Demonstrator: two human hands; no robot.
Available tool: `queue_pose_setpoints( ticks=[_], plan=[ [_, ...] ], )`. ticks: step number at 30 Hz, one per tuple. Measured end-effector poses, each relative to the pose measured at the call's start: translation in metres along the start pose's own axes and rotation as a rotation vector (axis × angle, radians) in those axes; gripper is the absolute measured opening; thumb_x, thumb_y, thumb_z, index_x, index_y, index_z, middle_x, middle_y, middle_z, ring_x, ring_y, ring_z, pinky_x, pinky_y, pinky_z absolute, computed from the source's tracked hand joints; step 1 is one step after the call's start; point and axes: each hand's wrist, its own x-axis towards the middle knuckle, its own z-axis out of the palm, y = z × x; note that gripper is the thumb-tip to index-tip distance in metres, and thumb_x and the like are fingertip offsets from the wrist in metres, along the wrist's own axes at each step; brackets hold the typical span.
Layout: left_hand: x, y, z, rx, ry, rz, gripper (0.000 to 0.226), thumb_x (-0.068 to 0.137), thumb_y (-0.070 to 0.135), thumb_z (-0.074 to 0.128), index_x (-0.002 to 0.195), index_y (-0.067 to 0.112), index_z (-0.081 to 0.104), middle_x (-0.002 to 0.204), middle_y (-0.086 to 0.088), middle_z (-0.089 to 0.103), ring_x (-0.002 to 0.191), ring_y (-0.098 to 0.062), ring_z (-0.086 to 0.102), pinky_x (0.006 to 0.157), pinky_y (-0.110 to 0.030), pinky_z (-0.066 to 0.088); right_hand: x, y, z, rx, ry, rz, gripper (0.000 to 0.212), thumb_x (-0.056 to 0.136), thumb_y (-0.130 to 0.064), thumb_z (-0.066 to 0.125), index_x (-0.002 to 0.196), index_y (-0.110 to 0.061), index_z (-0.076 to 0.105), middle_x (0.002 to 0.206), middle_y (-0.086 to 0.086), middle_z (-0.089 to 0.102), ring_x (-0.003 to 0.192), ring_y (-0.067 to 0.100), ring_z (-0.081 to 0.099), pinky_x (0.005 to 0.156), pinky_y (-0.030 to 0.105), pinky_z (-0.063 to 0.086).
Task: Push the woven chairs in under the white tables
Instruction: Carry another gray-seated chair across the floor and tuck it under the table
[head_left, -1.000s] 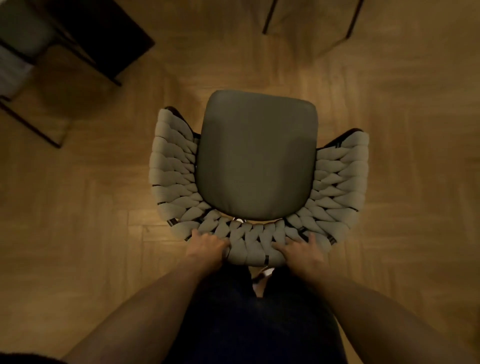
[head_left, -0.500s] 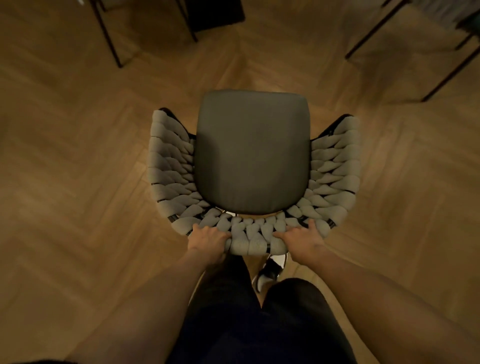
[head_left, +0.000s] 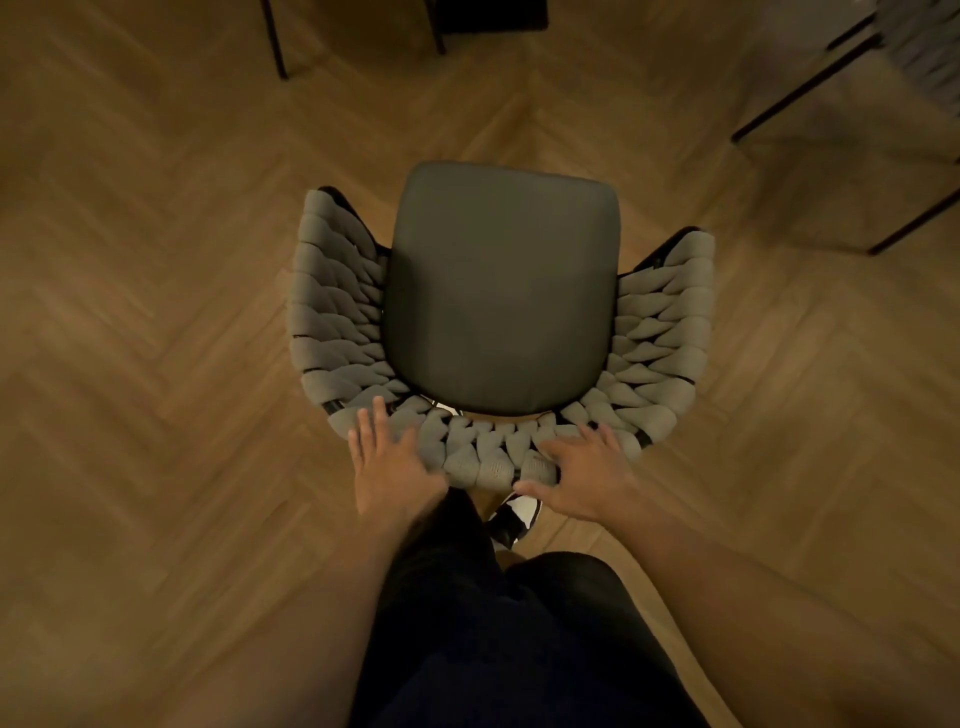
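Note:
A woven chair (head_left: 332, 312) with a grey braided back and a dark seat cushion (head_left: 501, 291) stands on the wooden floor right in front of me, seen from above. My left hand (head_left: 387, 467) lies flat on the left part of the back rim with its fingers stretched out. My right hand (head_left: 584, 478) rests on the right part of the rim, fingers spread and thumb below the edge. Neither hand is closed around the weave. No white table top is in view.
Thin black legs (head_left: 274, 39) stand at the top left, beside a dark block (head_left: 491, 15). More black legs (head_left: 800, 85) slant at the top right, next to a blurred grey woven shape (head_left: 930, 47). My legs and a shoe (head_left: 514, 519) are just behind the chair.
Both hands gripped the chair's back rim before; now their fingers have opened and lie spread on it. The view has swung, so the legs at the top have shifted.

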Motion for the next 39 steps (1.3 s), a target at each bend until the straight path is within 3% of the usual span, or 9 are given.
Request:
queue_pose_setpoints(
  ticks=[5, 10, 14, 19, 24, 28, 31, 35, 39],
  plan=[
    [-0.008, 0.012, -0.007, -0.909, 0.307, -0.627, 0.093, 0.081, 0.025, 0.074, 0.157, 0.021, 0.021, 0.162, -0.01, 0.022, 0.147, -0.033, 0.027, 0.118, -0.051, 0.03, -0.017, 0.001, 0.018, 0.501, 0.561, 0.344, 0.097, 0.076, -0.072, 0.065, 0.155, -0.026, 0.032, 0.164, 0.012, 0.022, 0.152, 0.031, 0.017, 0.121, 0.049, 0.022],
    [0.006, 0.016, -0.004, -1.716, 0.091, -0.988, 0.066, 0.084, 0.014, 0.075, 0.141, 0.026, 0.043, 0.127, -0.008, 0.06, 0.111, -0.034, 0.063, 0.088, -0.058, 0.054, -0.002, -0.021, -0.004, 1.073, 0.793, 0.705, 0.103, 0.077, -0.047, 0.082, 0.156, -0.015, 0.023, 0.161, 0.012, 0.025, 0.147, 0.029, 0.028, 0.116, 0.05, 0.035],
    [0.017, 0.016, -0.003, -1.805, 0.052, -1.026, 0.067, 0.076, 0.016, 0.08, 0.135, 0.028, 0.051, 0.121, -0.011, 0.066, 0.101, -0.038, 0.068, 0.078, -0.069, 0.053, 0.019, -0.007, -0.014, 1.335, 0.918, 1.086, 0.089, 0.073, -0.042, 0.085, 0.145, -0.017, 0.04, 0.146, 0.01, 0.044, 0.129, 0.029, 0.05, 0.105, 0.05, 0.048],
    [0.036, -0.002, 0.022, -1.729, 0.064, -1.13, 0.079, 0.059, 0.025, 0.085, 0.131, 0.029, 0.055, 0.121, -0.008, 0.067, 0.101, -0.035, 0.068, 0.081, -0.063, 0.054, 0.024, 0.0, -0.001, 2.127, 0.284, 1.108, 0.042, 0.089, -0.029, 0.074, 0.126, -0.011, 0.063, 0.115, 0.013, 0.071, 0.098, 0.031, 0.07, 0.081, 0.049, 0.059],
    [0.032, 0.018, -0.013, -1.644, 0.067, -1.119, 0.049, 0.084, 0.015, 0.074, 0.128, 0.019, 0.056, 0.116, -0.011, 0.065, 0.102, -0.031, 0.067, 0.09, -0.053, 0.057, 0.032, -0.003, -0.004, 2.037, 0.284, 1.179, 0.033, 0.093, -0.009, 0.064, 0.126, -0.007, 0.063, 0.115, 0.013, 0.068, 0.091, 0.03, 0.068, 0.059, 0.038, 0.056],
    [0.053, 0.025, -0.024, -1.652, 0.081, -1.074, 0.037, 0.088, 0.006, 0.067, 0.116, 0.025, 0.053, 0.1, -0.008, 0.064, 0.089, -0.029, 0.066, 0.065, -0.043, 0.057, 0.04, -0.005, -0.032, 1.969, 0.369, 1.173, 0.027, 0.092, -0.001, 0.06, 0.118, -0.01, 0.064, 0.095, 0.008, 0.066, 0.074, 0.022, 0.063, 0.043, 0.027, 0.05],
    [0.079, 0.034, -0.04, -1.687, 0.065, -1.053, 0.039, 0.089, 0.005, 0.066, 0.119, 0.026, 0.054, 0.102, -0.008, 0.064, 0.09, -0.03, 0.066, 0.06, -0.042, 0.057, 0.058, -0.003, -0.058, 1.941, 0.365, 1.158, 0.025, 0.095, -0.001, 0.058, 0.117, -0.01, 0.064, 0.093, 0.009, 0.065, 0.074, 0.022, 0.062, 0.063, 0.034, 0.056],
    [0.125, 0.046, -0.061, -1.68, 0.02, -1.049, 0.038, 0.086, 0.005, 0.069, 0.116, 0.023, 0.056, 0.111, -0.011, 0.066, 0.1, -0.033, 0.066, 0.085, -0.056, 0.057, 0.088, -0.001, -0.103, 1.891, 0.404, 1.168, 0.032, 0.095, -0.001, 0.058, 0.125, -0.012, 0.06, 0.125, 0.013, 0.062, 0.109, 0.032, 0.062, 0.099, 0.046, 0.051],
    [0.174, 0.061, -0.085, -1.69, -0.012, -1.015, 0.035, 0.086, 0.003, 0.069, 0.112, 0.023, 0.056, 0.109, -0.012, 0.065, 0.101, -0.034, 0.065, 0.09, -0.059, 0.054, 0.126, 0.006, -0.147, 1.833, 0.453, 1.188, 0.048, 0.094, 0.0, 0.061, 0.14, -0.01, 0.05, 0.133, 0.013, 0.056, 0.126, 0.035, 0.054, 0.101, 0.046, 0.047]
  ],
)
